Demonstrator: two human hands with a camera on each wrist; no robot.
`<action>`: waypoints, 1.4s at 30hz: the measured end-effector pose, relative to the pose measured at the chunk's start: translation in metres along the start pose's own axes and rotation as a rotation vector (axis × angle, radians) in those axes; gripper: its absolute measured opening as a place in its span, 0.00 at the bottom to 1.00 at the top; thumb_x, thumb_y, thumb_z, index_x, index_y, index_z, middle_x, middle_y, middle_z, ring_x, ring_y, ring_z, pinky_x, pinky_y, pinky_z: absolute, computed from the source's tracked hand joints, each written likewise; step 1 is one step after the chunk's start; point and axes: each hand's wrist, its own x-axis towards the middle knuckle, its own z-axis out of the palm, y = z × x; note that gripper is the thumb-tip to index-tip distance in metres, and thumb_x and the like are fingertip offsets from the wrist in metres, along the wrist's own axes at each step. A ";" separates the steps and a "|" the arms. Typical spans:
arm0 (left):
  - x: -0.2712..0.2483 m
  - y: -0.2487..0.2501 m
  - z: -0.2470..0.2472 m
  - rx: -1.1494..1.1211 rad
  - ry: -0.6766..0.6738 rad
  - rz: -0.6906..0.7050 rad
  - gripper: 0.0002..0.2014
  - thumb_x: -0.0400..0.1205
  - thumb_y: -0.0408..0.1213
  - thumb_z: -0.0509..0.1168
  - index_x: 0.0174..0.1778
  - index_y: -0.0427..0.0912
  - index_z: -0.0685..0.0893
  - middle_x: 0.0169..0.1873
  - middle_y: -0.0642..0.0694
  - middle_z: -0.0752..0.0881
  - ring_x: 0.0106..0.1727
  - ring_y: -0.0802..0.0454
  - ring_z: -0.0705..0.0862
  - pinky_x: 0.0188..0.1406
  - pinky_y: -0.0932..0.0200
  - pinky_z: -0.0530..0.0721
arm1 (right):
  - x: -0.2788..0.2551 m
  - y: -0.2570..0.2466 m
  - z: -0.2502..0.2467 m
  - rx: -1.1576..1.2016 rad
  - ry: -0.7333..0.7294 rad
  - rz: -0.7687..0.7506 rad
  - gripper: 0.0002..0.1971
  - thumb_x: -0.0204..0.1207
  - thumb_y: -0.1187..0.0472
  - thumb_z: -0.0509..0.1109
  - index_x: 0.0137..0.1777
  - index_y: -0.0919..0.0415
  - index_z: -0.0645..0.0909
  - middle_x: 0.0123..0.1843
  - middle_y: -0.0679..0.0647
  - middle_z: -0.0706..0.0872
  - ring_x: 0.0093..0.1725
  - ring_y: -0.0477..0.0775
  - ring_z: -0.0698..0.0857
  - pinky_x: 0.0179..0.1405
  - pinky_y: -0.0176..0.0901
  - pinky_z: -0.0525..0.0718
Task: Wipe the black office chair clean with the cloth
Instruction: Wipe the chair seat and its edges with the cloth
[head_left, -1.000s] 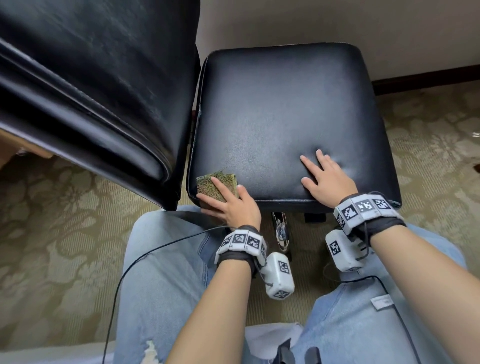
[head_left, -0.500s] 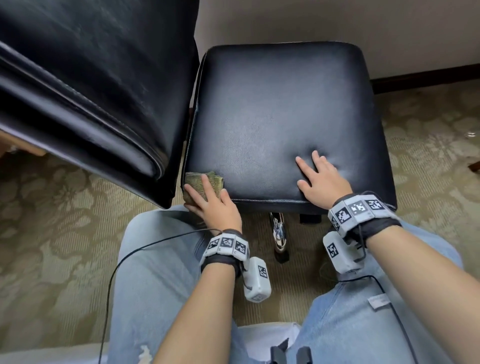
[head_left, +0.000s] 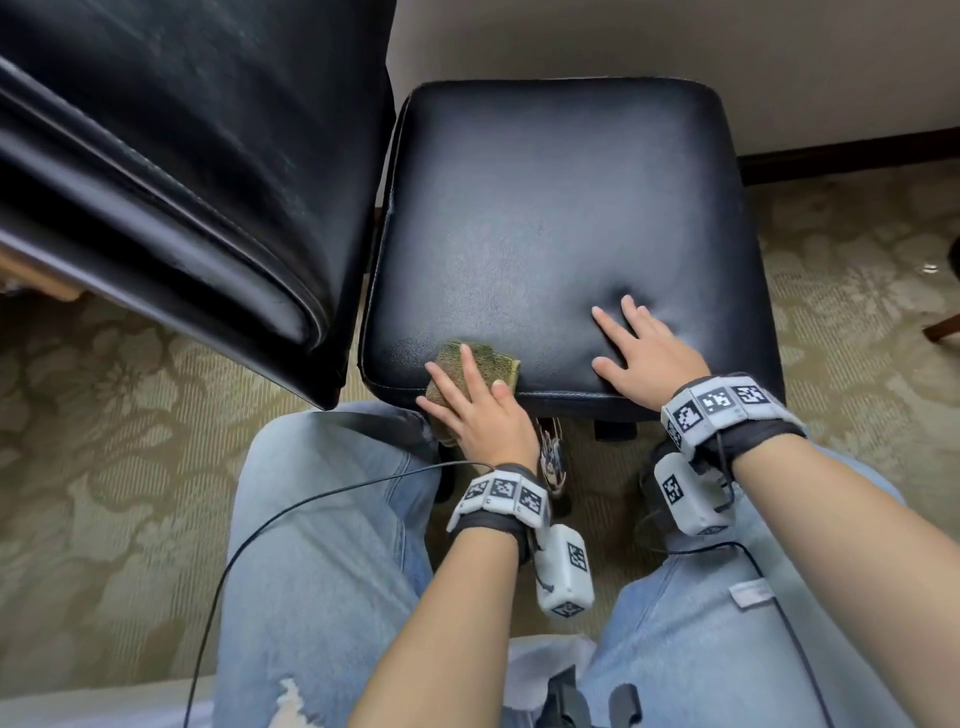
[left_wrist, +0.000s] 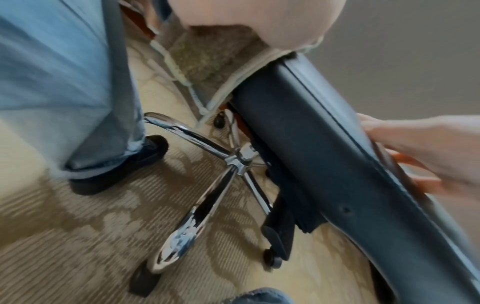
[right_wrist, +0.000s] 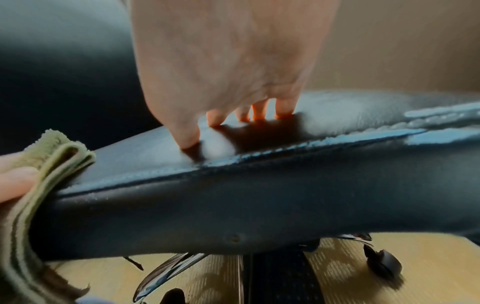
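Observation:
The black office chair's seat (head_left: 545, 208) fills the middle of the head view, with its backrest (head_left: 182, 156) at the left. A folded olive-green cloth (head_left: 493, 358) lies on the seat's front-left part and drapes over the front edge. My left hand (head_left: 467, 395) presses it down with straight fingers, thumb on its right side. In the left wrist view the cloth (left_wrist: 207, 59) hangs below my palm against the seat edge (left_wrist: 311, 144). My right hand (head_left: 644, 353) rests flat on the seat's front right, its fingertips (right_wrist: 259, 111) denting the leather.
Under the seat is a chrome star base (left_wrist: 233, 160) with black castors on patterned carpet (head_left: 104, 467). My knees in blue jeans (head_left: 322, 545) sit close to the seat's front. A wall with a dark skirting board (head_left: 857, 150) runs behind the chair. A black cable (head_left: 260, 530) crosses my left thigh.
My left hand slid the cloth left to the seat's front-left corner, then back right along the front edge. The right hand has stayed flat on the seat.

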 end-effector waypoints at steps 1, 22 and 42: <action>0.002 -0.005 -0.004 0.009 0.003 0.015 0.28 0.86 0.37 0.55 0.82 0.51 0.56 0.83 0.42 0.43 0.80 0.30 0.38 0.78 0.40 0.46 | -0.001 0.001 0.000 -0.006 0.002 -0.001 0.30 0.82 0.44 0.55 0.81 0.39 0.47 0.84 0.48 0.43 0.83 0.50 0.47 0.76 0.51 0.60; 0.036 0.003 -0.023 -0.387 0.280 -0.234 0.25 0.85 0.34 0.57 0.79 0.55 0.65 0.81 0.39 0.38 0.81 0.39 0.44 0.73 0.69 0.48 | 0.000 0.003 0.000 0.019 -0.001 -0.018 0.30 0.82 0.44 0.55 0.81 0.38 0.47 0.84 0.47 0.42 0.83 0.49 0.46 0.75 0.53 0.62; -0.003 0.009 0.008 -0.266 0.110 -0.130 0.25 0.87 0.35 0.54 0.80 0.57 0.60 0.82 0.45 0.37 0.80 0.33 0.35 0.78 0.44 0.43 | 0.008 0.027 -0.028 0.164 -0.031 -0.099 0.29 0.81 0.60 0.59 0.81 0.45 0.56 0.84 0.52 0.52 0.82 0.53 0.52 0.80 0.51 0.53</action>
